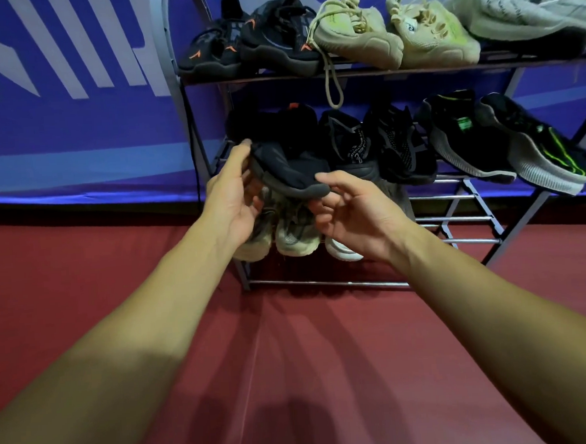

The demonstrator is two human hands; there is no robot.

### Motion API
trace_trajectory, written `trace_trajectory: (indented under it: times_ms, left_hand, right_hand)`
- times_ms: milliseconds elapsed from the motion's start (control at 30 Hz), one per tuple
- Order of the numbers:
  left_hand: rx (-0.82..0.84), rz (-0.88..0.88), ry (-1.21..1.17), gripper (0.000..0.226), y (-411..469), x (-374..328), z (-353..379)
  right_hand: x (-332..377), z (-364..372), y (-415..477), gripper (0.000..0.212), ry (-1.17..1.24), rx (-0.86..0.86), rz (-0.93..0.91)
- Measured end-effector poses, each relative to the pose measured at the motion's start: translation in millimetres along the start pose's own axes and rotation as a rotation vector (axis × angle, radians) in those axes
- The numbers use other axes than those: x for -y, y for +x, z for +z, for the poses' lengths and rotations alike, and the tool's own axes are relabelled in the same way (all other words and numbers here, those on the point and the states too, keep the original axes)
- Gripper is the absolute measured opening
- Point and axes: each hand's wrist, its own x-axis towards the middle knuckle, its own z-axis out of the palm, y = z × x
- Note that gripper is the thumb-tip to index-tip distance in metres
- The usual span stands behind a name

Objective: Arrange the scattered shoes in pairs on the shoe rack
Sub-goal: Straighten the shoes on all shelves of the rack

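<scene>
A black shoe (286, 169) is at the left end of the middle shelf of the metal shoe rack (456, 218). My left hand (233, 198) holds its heel end with the thumb on top. My right hand (349, 211) pinches its toe, thumb over the sole edge. Another black shoe (278, 123) lies just behind it. The top shelf carries a black pair with orange marks (250, 46), a beige pair (393, 33) and pale grey shoes (519, 12). Beige shoes (285, 236) stand on the bottom shelf, partly hidden by my hands.
The middle shelf also has two black shoes (376, 144) and a black pair with green stripes (506, 143). A beige lace (332, 85) hangs from the top shelf. The right part of the bottom shelf shows bare bars. Red floor (293, 359) lies in front, a blue banner (72, 115) behind.
</scene>
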Motion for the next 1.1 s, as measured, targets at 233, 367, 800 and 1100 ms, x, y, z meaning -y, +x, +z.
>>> trace_trajectory:
  times_ms: [233,367,800,1100]
  left_hand:
    - [0.079,-0.053,0.024,0.054,3,-5,-27]
    - [0.13,-0.055,-0.018,0.045,7,-8,-43]
    - [0.049,-0.067,-0.051,0.009,16,-4,-57]
    - [-0.028,-0.083,-0.081,0.01,29,-9,-54]
  right_hand:
    - [-16,34,20,0.017,-0.019,-0.107,-0.046]
    - [-24,58,28,0.024,-0.015,-0.13,-0.048]
    - [-53,74,65,0.017,-0.101,-0.186,-0.075]
    - [-56,63,71,0.042,-0.039,-0.23,0.042]
